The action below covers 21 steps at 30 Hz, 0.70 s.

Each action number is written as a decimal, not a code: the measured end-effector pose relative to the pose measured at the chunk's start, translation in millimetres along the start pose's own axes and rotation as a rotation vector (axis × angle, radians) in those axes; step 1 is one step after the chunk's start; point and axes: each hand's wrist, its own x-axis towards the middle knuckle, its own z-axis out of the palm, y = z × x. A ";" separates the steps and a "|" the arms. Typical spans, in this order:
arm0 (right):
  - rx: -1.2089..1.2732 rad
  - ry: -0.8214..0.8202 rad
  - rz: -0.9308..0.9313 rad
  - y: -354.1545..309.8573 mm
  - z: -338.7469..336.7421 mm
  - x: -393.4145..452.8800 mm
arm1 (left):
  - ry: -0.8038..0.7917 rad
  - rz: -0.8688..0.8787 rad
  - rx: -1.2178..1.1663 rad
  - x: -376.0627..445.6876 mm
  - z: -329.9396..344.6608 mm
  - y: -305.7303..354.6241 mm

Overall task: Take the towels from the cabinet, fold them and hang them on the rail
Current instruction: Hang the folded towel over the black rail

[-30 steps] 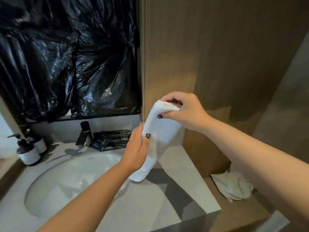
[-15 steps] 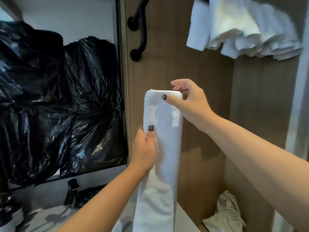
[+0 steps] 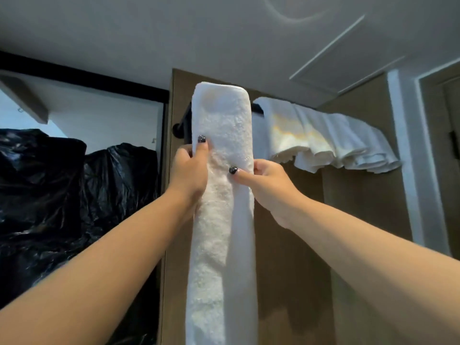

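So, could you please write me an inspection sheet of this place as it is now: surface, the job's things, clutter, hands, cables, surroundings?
Surface: nothing seen; no counter or table in view.
Job's things: long folded white towel held up in front of the black rail; whether it is over the rail cannot be told. More white towels already hang to its right.
Clutter: black plastic sheeting at left.
Hands: left hand grips the towel's left edge, right hand its right edge.
Cables: nothing seen.
Surroundings: wooden panel, grey ceiling, white door frame at right.
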 end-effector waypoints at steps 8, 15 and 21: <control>0.107 0.056 -0.120 -42.0 -6.7 80.9 | -0.150 -0.047 -0.099 35.5 -2.7 3.1; 0.094 0.190 -0.236 -45.2 -8.1 153.1 | -0.301 -0.023 -0.169 63.2 10.8 -32.4; 0.127 0.320 -0.259 -41.1 -18.4 203.8 | -0.377 0.069 -0.077 111.6 22.0 -56.2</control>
